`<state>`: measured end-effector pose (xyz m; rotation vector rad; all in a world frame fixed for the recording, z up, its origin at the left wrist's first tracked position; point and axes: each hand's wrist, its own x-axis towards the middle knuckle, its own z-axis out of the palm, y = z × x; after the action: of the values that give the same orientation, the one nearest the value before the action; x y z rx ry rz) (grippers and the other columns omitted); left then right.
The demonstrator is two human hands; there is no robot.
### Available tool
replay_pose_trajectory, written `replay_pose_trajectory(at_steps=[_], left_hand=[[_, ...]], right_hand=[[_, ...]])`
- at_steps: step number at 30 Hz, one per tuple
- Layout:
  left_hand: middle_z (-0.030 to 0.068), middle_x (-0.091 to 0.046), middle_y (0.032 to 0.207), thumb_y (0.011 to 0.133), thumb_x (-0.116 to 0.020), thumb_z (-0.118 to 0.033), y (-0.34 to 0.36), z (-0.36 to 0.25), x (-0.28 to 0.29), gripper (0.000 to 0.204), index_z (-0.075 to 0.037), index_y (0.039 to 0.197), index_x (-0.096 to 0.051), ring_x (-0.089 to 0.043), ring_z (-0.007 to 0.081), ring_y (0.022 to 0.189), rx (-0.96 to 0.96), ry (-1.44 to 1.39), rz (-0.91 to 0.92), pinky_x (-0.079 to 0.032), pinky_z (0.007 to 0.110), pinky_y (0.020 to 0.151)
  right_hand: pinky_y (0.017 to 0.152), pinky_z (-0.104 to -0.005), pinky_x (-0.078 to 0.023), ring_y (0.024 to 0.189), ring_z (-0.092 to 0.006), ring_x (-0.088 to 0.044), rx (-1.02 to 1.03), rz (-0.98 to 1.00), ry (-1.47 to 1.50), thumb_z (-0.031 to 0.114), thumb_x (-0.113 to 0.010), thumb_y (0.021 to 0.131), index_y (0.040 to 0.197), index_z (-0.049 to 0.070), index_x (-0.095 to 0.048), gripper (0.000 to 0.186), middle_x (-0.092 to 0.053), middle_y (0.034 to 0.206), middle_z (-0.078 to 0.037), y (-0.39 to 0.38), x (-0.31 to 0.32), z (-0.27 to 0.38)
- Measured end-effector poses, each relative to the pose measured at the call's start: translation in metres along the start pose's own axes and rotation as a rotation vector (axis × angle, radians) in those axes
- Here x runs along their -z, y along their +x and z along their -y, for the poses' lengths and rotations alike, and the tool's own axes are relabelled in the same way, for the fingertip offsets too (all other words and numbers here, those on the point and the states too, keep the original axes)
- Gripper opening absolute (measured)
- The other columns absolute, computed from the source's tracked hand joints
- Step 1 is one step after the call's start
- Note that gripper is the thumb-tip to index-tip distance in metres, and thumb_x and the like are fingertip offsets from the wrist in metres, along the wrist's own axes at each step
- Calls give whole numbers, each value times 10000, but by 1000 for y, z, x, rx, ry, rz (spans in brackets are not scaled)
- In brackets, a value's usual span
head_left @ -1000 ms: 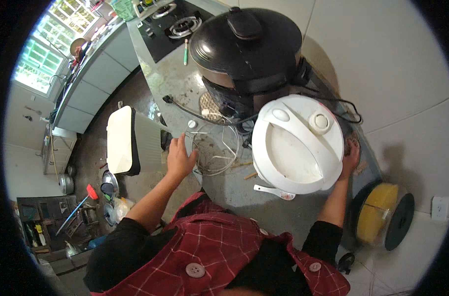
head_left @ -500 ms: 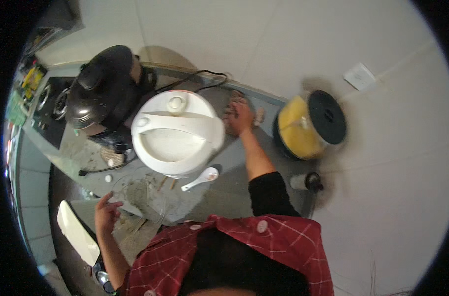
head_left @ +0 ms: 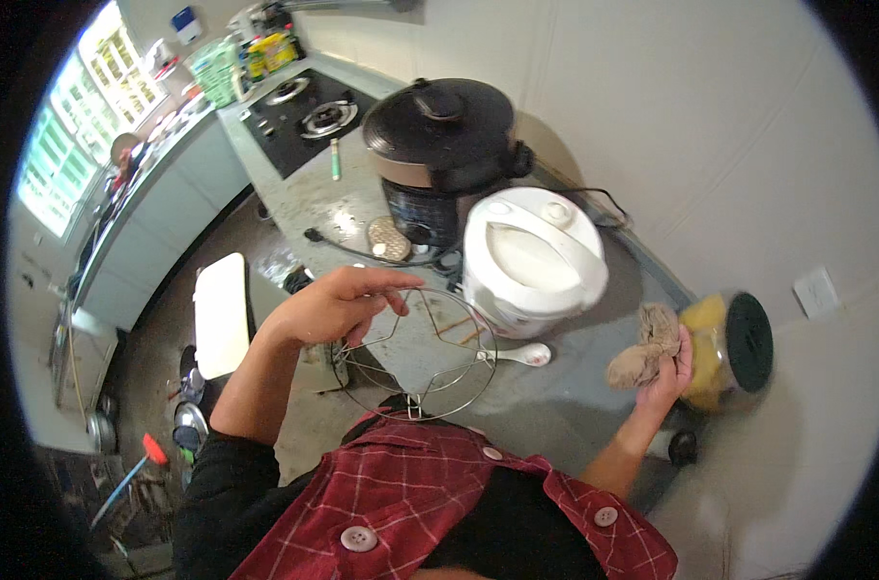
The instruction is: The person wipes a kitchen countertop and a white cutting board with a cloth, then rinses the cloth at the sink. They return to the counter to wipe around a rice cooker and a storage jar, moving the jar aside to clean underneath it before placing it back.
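Observation:
Raised over the counter's front edge, my left hand (head_left: 333,304) is closed on a round wire steaming rack (head_left: 415,404), its fingers at the upper left of the ring. Star-shaped wires cross the middle of the rack. On the right, my right hand (head_left: 663,382) grips a crumpled brown cloth (head_left: 642,353), just left of a clear jar (head_left: 710,338) with yellow contents and a dark lid. Between the hands stands a white rice cooker (head_left: 536,256), lid down. A white spoon (head_left: 526,355) lies in front of it, partly behind the rack's rim.
A black electric cooker (head_left: 439,145) stands behind the white one, its cord trailing along the counter. Farther left are a gas hob (head_left: 309,116) and bottles in the corner. A pale board (head_left: 222,314) is at the left, beside the counter. A dark-capped bottle (head_left: 684,448) stands near my right forearm.
The view has swung left. My left hand, earlier low by the counter edge, is now up with the wire rack. My right hand has come away from beside the white cooker with the cloth.

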<state>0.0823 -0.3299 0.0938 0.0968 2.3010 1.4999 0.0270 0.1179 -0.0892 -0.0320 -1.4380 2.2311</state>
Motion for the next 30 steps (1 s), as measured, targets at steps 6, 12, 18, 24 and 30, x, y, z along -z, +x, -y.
replay_pose_trajectory(at_steps=[6,12,18,24,30], left_hand=[[191,-677,872,820,-515,53,61,-61,-90,349,-1,1149,-621,-671,264,790,-492,265,174,-510,342,737],[253,-652,848,801,-551,49,87,-78,-136,302,28,1090,-639,-668,342,783,-767,488,82,-512,354,722],[185,-694,861,849,-516,64,94,-79,-155,265,20,1075,-648,-692,249,802,-760,376,-59,-527,323,714],[143,-700,860,857,-546,14,100,-55,-180,266,-5,1109,-629,-652,189,680,-766,307,-186,-506,293,644],[210,-637,1034,731,-678,-91,102,-96,-158,472,-16,1186,-580,-647,368,786,-1237,858,-238,-522,396,719]], right_hand=[[1013,-392,-415,1169,-248,-522,430,372,-400,56,-625,743,1287,-16,-479,568,-527,1280,-153,-46,-98,66],[817,-413,-493,944,-378,-587,468,420,-955,65,-635,713,1234,48,-514,535,-577,1069,-198,-52,-93,61],[755,-419,-497,854,-379,-603,459,233,-874,52,-605,750,1065,15,-580,318,-599,943,-178,-74,-38,38],[656,-425,-480,760,-348,-584,408,33,-906,50,-614,715,994,5,-611,283,-570,857,-154,-84,-24,27],[661,-391,-496,783,-299,-592,727,327,-1177,76,-656,646,1076,56,-613,433,-558,884,-100,-62,-23,82]])
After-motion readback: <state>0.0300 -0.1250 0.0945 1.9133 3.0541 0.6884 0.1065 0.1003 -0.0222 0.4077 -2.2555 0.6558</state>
